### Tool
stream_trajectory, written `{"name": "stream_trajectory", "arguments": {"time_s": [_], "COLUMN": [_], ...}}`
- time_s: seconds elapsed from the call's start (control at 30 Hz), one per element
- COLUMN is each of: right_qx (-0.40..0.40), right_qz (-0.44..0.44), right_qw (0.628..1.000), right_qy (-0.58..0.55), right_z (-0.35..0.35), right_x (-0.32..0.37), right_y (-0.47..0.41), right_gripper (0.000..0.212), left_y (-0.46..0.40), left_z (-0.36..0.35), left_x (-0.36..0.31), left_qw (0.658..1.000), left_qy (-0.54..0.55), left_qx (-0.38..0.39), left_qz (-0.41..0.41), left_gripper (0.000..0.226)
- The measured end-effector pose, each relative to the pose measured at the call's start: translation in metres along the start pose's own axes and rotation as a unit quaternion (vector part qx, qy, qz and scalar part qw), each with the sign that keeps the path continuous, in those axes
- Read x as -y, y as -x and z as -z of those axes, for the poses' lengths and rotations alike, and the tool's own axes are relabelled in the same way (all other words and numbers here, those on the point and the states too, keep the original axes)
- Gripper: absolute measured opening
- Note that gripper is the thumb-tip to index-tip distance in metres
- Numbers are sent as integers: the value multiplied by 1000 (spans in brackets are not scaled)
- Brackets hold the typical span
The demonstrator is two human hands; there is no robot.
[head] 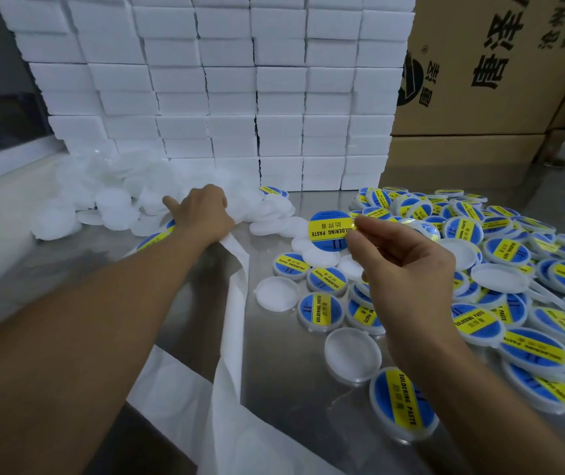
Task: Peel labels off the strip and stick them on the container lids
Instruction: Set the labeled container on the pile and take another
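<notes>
1. Right hand [408, 265] pinches a peeled label [329, 230] by its edge, presumably to keep the adhesive off the skin.
2. Left hand [202, 209], fingers curled, grips the backing strip [236, 303] beside the unlabelled lids [120, 200], probably anchoring it.
3. Labelled lids [514, 269] lie heaped on the worktop [274, 371] at right, apart from the blanks.

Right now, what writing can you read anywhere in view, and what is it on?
"SOLDERING PASTE", plus a "II" mark: on the round blue-and-yellow label pinched in the right hand.
"SOLDERING PASTE": on the labelled lids heaped on the table.
Chinese characters beside it on the labels: too small to read.
Large Chinese characters and a round logo on the cardboard box: partly cut off, not read.
</notes>
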State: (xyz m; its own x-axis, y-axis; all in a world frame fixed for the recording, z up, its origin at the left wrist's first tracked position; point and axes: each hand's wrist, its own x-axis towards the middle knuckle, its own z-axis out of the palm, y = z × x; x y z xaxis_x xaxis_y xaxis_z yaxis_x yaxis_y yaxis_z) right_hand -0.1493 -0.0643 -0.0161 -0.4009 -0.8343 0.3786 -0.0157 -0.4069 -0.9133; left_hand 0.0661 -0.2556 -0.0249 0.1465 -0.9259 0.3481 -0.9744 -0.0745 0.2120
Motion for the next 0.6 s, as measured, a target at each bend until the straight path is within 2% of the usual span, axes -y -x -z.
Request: {"name": "stream_trajectory", "arguments": {"time_s": [0.33,0.5,0.6], "right_qx": [14,20,23], "right_qz": [12,16,17], "right_qw": [1000,1000,999], "right_qy": [8,7,14], "right_z": [-1,-1,-1], "right_x": [0,0,0], "right_y": [1,1,1], "right_gripper": [20,17,12], "left_y": [8,17,26], "left_z": [-3,0,10], "left_x": [1,-4,-15], "left_qw": [999,993,992], "left_qy": [-33,-89,-46], "left_qx": [15,-16,-57], "left_qz": [3,-71,-105], "left_gripper": [15,14,12]}}
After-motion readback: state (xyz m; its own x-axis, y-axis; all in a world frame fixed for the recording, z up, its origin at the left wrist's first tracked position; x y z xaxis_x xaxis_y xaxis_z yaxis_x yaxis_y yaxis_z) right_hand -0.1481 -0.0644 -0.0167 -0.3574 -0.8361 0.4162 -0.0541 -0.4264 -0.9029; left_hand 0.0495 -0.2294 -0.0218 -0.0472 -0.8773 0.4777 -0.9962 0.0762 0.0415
